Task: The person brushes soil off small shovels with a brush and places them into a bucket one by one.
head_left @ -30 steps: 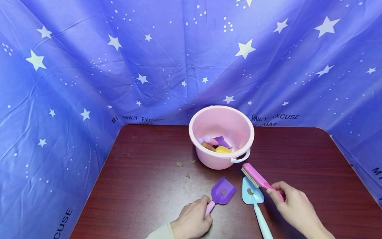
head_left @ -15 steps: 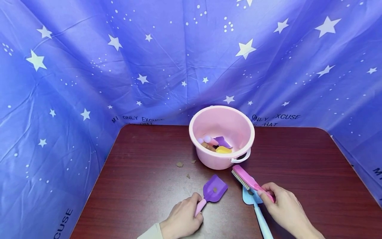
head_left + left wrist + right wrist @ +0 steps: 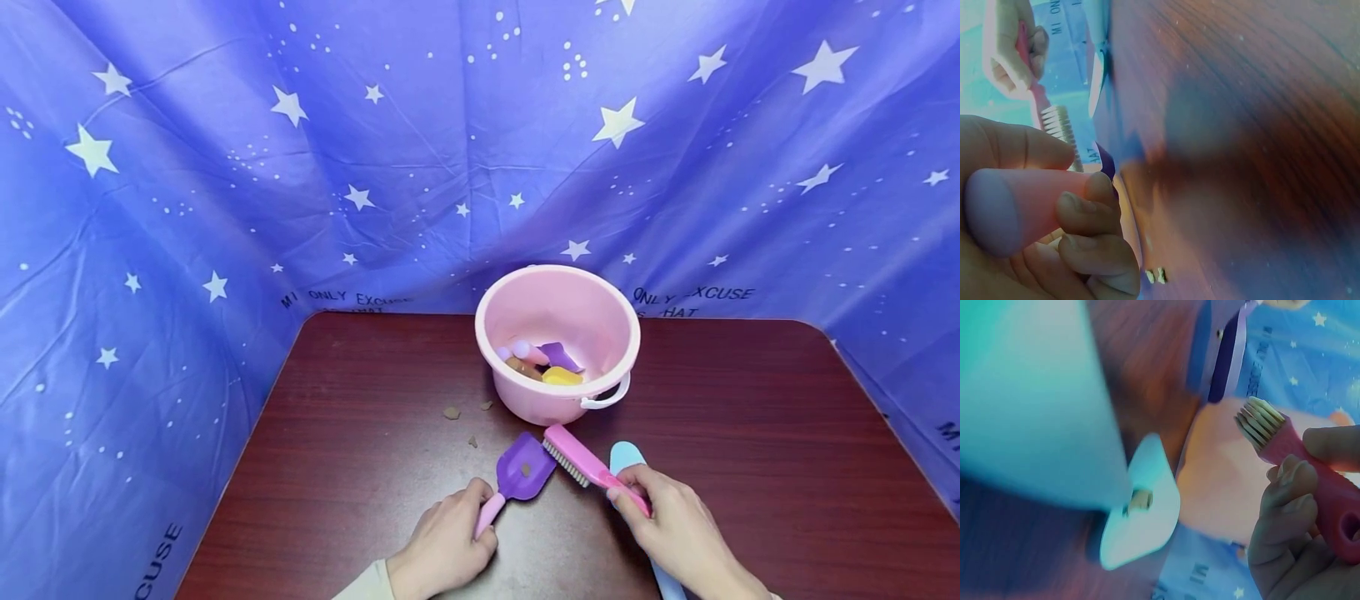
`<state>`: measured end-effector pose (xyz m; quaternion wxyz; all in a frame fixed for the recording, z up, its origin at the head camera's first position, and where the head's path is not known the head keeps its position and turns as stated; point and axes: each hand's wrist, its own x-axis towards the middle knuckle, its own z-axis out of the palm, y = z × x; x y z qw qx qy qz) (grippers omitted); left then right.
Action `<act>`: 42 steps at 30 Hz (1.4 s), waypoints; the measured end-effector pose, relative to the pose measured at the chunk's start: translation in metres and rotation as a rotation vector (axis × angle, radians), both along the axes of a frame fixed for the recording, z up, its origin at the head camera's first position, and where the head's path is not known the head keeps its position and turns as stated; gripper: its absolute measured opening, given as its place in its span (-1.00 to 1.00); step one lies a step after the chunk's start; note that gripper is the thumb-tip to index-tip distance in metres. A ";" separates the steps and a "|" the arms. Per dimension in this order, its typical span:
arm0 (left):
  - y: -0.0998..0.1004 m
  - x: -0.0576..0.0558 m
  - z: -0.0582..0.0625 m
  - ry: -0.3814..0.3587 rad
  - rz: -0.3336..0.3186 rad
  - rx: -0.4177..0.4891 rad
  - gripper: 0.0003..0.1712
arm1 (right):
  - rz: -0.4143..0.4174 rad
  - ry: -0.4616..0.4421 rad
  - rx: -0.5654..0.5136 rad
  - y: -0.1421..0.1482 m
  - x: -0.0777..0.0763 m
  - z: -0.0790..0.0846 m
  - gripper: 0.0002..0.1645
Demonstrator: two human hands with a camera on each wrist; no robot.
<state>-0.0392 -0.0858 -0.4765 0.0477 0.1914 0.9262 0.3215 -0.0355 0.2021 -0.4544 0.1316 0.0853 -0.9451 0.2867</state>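
My left hand (image 3: 446, 537) grips the pink handle of a small purple toy shovel (image 3: 513, 487). A brown scrap (image 3: 526, 469) lies on its blade. In the left wrist view the fingers curl round the handle (image 3: 1041, 203). My right hand (image 3: 678, 525) pinches the handle of a pink brush (image 3: 581, 457), its pale bristles facing the purple blade's right edge; whether they touch is unclear. Below that hand a light blue shovel (image 3: 625, 454) lies on the table, mostly covered in the head view. The right wrist view shows another brown piece (image 3: 1142, 499) on the blue blade (image 3: 1154, 534).
Behind the shovels stands a pink bucket (image 3: 525, 404) with a white handle (image 3: 607, 400), holding purple, yellow, brown and pink items. Brown scraps (image 3: 451, 412) lie left of it on the dark wooden table (image 3: 337, 467). A blue star-patterned curtain (image 3: 420, 150) encloses the table.
The left hand has drawn the purple shovel leftward, the scrap still on it. The right hand has carried the brush left from over the blue shovel to beside the purple blade.
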 end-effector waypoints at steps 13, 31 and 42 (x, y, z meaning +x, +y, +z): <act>-0.007 -0.002 0.003 -0.007 0.030 -0.001 -0.67 | 0.099 0.052 -0.025 -0.037 0.002 -0.010 -0.68; -0.015 -0.002 0.001 -0.005 0.055 0.006 -0.66 | 0.202 -0.020 -0.079 -0.064 0.006 -0.018 -0.71; -0.018 -0.002 0.002 0.000 0.055 0.022 -0.66 | 0.201 -0.024 -0.076 -0.068 0.007 -0.022 -0.67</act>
